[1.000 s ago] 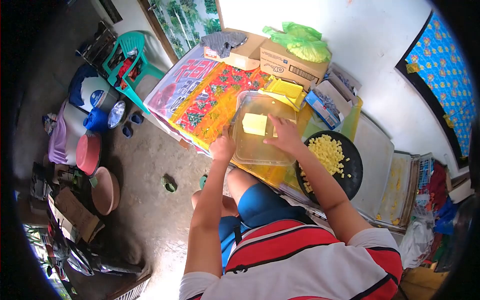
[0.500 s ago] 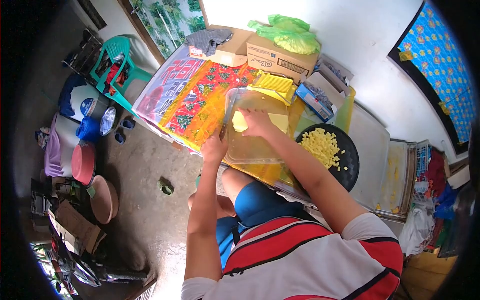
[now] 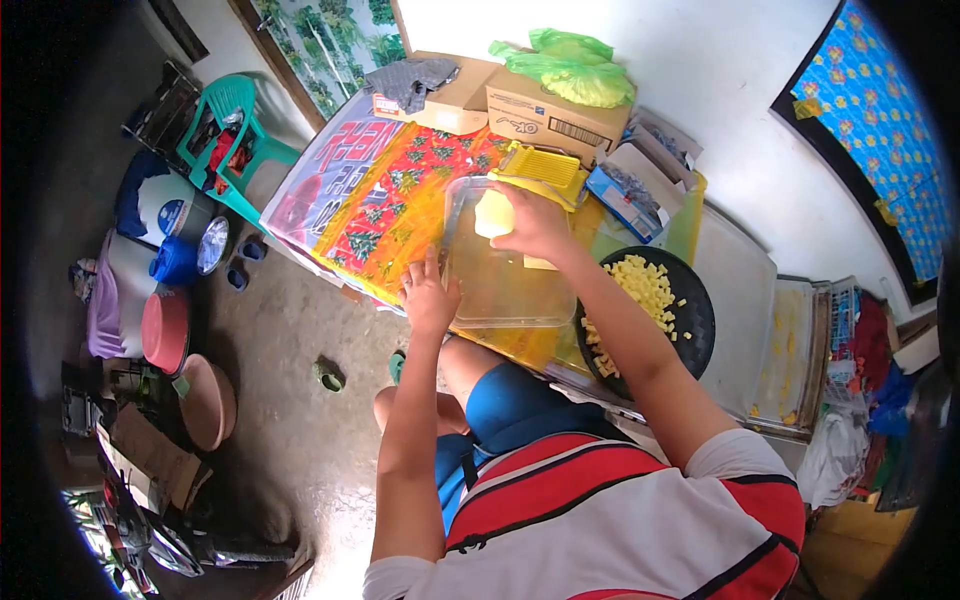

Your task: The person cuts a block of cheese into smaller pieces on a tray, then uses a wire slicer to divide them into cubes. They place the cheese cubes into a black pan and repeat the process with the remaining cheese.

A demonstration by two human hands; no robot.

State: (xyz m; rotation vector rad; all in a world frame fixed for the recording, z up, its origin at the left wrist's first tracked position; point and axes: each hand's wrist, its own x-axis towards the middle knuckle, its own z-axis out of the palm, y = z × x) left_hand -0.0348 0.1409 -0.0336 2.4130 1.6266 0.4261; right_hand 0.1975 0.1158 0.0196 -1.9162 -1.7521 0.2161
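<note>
My right hand (image 3: 537, 226) is closed round a pale yellow lump of dough (image 3: 494, 214), above the far part of a clear rectangular plastic container (image 3: 505, 305). Under my right wrist, part of a flat yellow dough piece (image 3: 541, 262) shows in the container; the rest is hidden. My left hand (image 3: 431, 297) lies at the container's left edge, fingers stretched out and holding nothing. Just beyond the container sits a yellow ridged plastic board (image 3: 545, 170). To the right, small yellow dough cubes (image 3: 640, 285) lie on a round black tray (image 3: 697, 345), partly behind my right forearm.
Cardboard boxes (image 3: 555, 115) stand at the table's back, one topped by a green plastic bag (image 3: 570, 65). A blue box (image 3: 625, 205) sits near the wall. Left on the floor are a green chair (image 3: 235, 110), basins (image 3: 208, 400) and slippers (image 3: 328, 375).
My right hand has lifted the dough lump off the container's bottom and gripped it. My left hand has loosened from the container's edge, its fingers now spread.
</note>
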